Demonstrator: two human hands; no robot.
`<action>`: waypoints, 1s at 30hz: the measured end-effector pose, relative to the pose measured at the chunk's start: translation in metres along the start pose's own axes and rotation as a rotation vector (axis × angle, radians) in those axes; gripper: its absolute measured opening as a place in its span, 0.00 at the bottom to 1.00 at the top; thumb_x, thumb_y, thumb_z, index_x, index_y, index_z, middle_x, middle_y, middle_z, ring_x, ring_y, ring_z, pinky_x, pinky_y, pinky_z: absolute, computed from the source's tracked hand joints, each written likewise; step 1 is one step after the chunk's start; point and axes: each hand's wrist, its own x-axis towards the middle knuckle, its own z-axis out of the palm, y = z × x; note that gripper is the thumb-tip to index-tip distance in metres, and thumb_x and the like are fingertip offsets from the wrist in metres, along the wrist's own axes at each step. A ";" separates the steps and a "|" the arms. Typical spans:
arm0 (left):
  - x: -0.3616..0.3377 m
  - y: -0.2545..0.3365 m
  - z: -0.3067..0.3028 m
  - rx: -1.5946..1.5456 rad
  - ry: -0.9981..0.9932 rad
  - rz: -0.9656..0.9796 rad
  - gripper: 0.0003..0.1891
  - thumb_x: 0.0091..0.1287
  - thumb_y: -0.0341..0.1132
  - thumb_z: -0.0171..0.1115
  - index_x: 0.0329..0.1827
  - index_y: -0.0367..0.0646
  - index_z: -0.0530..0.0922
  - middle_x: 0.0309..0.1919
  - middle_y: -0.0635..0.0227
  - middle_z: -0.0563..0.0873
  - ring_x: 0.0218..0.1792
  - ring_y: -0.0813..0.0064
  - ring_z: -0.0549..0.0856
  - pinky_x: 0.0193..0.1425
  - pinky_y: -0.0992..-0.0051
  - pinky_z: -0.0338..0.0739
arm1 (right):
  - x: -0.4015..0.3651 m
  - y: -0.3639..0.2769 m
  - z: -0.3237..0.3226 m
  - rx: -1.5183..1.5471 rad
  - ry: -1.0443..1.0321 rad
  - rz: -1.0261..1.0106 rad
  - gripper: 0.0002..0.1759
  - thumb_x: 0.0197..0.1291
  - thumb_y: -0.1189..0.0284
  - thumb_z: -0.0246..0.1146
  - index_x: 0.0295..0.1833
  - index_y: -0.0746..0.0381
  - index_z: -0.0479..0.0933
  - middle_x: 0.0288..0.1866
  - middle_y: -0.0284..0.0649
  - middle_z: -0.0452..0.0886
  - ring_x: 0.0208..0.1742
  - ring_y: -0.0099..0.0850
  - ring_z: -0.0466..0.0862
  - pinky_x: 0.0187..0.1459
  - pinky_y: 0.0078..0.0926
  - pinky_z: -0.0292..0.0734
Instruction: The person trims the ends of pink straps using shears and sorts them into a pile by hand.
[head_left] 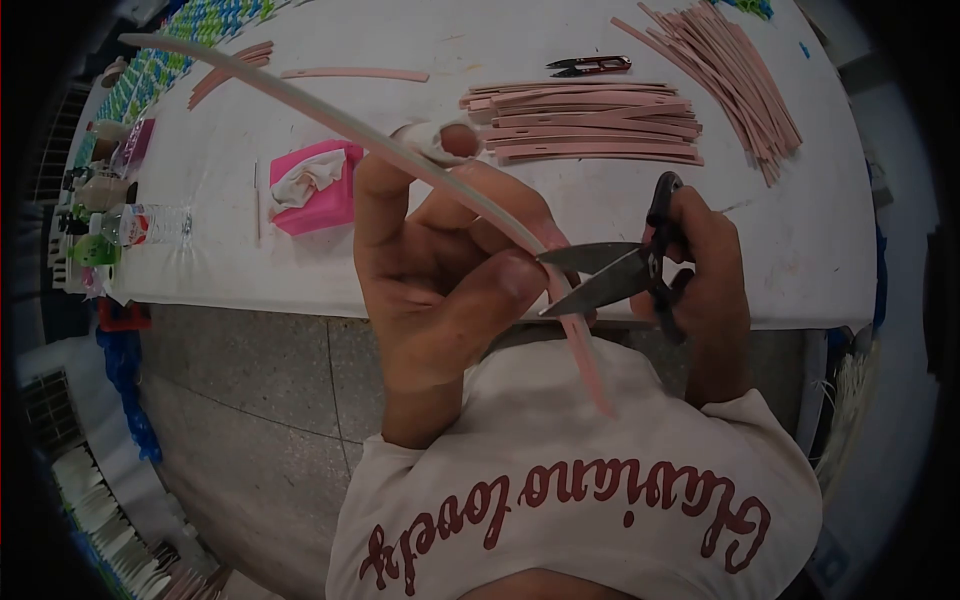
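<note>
A long pale pink strip (390, 152) crosses the view from the upper left down to the chest. My left hand (450, 250) pinches it between thumb and fingers; one fingertip wears a white wrap. In my right hand (710, 265) are black-handled scissors (605, 275), their blades apart on either side of the strip just beside my left thumb. Beyond my hands, a stack of pink strips (590, 122) lies on the white table (400, 110). Small thread snips (590, 66) rest behind that stack.
A fanned pile of pink strips (735, 85) lies at the upper right. A pink tissue box (325, 205) and a thin white stick (256, 205) are at the left. Bottles (140, 225) stand by the left edge, with blue-green braided pieces (150, 80) behind.
</note>
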 end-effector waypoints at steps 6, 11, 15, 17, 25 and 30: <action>-0.002 0.001 -0.003 0.170 -0.080 0.083 0.33 0.61 0.24 0.55 0.67 0.52 0.52 0.39 0.56 0.72 0.31 0.67 0.80 0.33 0.69 0.84 | -0.004 -0.009 -0.005 -0.093 0.046 -0.036 0.22 0.25 0.78 0.70 0.32 0.66 0.69 0.19 0.37 0.70 0.17 0.27 0.72 0.21 0.17 0.69; -0.004 0.001 -0.001 0.224 -0.079 0.114 0.32 0.62 0.25 0.55 0.67 0.58 0.53 0.40 0.58 0.72 0.30 0.68 0.79 0.33 0.70 0.83 | -0.008 -0.012 -0.005 -0.100 0.089 -0.011 0.21 0.26 0.79 0.69 0.31 0.66 0.69 0.19 0.37 0.71 0.17 0.27 0.75 0.21 0.18 0.71; -0.006 -0.001 0.000 0.382 -0.076 0.205 0.32 0.62 0.27 0.56 0.66 0.59 0.54 0.38 0.59 0.71 0.26 0.71 0.78 0.27 0.74 0.82 | -0.008 -0.015 -0.005 -0.156 0.090 -0.046 0.20 0.27 0.79 0.69 0.31 0.66 0.69 0.20 0.38 0.72 0.17 0.27 0.76 0.21 0.18 0.71; -0.008 -0.003 0.005 0.418 -0.031 0.241 0.32 0.62 0.27 0.57 0.67 0.60 0.54 0.38 0.60 0.71 0.25 0.73 0.77 0.25 0.75 0.81 | -0.008 -0.016 -0.004 -0.163 0.093 -0.055 0.20 0.27 0.78 0.69 0.31 0.66 0.69 0.20 0.38 0.72 0.17 0.27 0.76 0.21 0.18 0.71; -0.008 -0.005 0.005 0.498 0.021 0.363 0.32 0.62 0.29 0.58 0.65 0.66 0.55 0.37 0.63 0.70 0.21 0.78 0.74 0.19 0.79 0.76 | -0.008 -0.021 0.000 -0.163 0.114 -0.043 0.19 0.28 0.80 0.68 0.31 0.67 0.69 0.20 0.38 0.71 0.18 0.26 0.75 0.20 0.17 0.69; -0.007 -0.005 0.005 0.501 0.027 0.386 0.31 0.61 0.30 0.59 0.64 0.65 0.56 0.36 0.63 0.70 0.21 0.77 0.74 0.18 0.79 0.75 | -0.008 -0.021 0.001 -0.163 0.108 -0.050 0.19 0.29 0.80 0.68 0.31 0.67 0.69 0.20 0.37 0.71 0.18 0.26 0.75 0.20 0.17 0.70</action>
